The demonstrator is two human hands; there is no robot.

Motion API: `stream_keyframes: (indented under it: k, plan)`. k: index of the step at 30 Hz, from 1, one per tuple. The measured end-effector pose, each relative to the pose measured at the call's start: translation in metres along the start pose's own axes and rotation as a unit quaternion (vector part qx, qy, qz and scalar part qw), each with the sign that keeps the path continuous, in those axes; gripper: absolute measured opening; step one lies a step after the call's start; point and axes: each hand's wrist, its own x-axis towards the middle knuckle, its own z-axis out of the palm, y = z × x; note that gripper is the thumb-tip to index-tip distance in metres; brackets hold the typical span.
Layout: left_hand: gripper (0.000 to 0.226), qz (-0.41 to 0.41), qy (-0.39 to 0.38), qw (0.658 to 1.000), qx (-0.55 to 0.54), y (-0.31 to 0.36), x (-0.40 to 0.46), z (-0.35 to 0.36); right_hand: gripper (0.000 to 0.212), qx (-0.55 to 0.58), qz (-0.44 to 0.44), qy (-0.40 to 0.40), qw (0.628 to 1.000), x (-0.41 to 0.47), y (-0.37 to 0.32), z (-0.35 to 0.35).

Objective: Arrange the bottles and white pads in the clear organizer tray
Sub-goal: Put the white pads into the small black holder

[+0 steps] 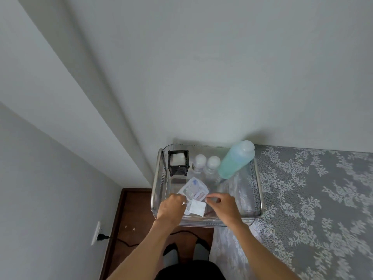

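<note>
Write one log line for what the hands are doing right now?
stage: placing pads | left hand: on white pad | right hand: on same pad | tray: teal bottle, two small bottles, black holder

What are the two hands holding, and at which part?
Both hold the white pad over the tray: the left hand pinches its left edge, the right hand its upper right corner.

You get soft, dim, even light with faint shadows — wide-angle bending at the edges, slight overall softness, and no harsh glare anywhere.
</note>
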Motion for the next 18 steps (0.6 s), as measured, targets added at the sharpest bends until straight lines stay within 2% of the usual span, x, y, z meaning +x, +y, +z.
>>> stream_keyframes:
  k: [2, 7, 11, 18]
  plan:
    - [0.029, -0.049, -0.027, 0.998, 0.008, -0.007, 0.008, 0.009, 0.013, 0.01, 0.023, -0.009, 1.0, -0.003, 0.012, 0.01]
    - [0.027, -0.092, -0.086, 0.984, 0.127, -0.015, 0.027, 0.02, 0.017, -0.084, 0.025, -0.047, 0.995, 0.01, 0.018, 0.027]
    - [0.03, -0.092, -0.083, 0.981, 0.147, -0.017, 0.039, 0.029, 0.022, -0.178, -0.001, -0.07, 0.982, 0.019, 0.02, 0.038]
    - [0.029, -0.036, -0.069, 0.977, 0.198, -0.021, 0.049, 0.037, 0.02, -0.205, -0.017, -0.056, 0.977, 0.028, 0.027, 0.049]
